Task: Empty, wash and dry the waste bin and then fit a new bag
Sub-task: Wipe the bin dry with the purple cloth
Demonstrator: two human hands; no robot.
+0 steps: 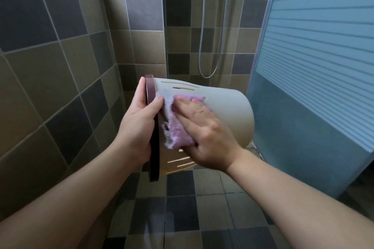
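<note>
Bin (228, 115), beige plastic with slotted sides and a dark maroon rim band (154, 147), is held up in the air on its side above the tiled floor (202, 208), its open mouth turned to the left and its closed base pointing right toward the shower screen. Along its upper side and again near its lower edge run rows of narrow slits. The left hand (139, 125) grips the rim, with the thumb curled over the maroon band onto the outer wall and the fingers wrapped round the edge toward the inside, so its grip is closed on the bin. The right hand (204, 129) lies flat with fingers spread and fairly straight, pressing a purple and grey cloth (178, 133) against the bin's side; that grip is open, palm down on the cloth. The cloth is bunched, touching the left thumb at its upper corner. Both forearms are bare. Behind stand walls of brown and dark grey tiles (60, 66), a glass panel with a silver shower hose (214, 46) hanging in a loop behind it, and a frosted striped glass door (323, 66) at right.
</note>
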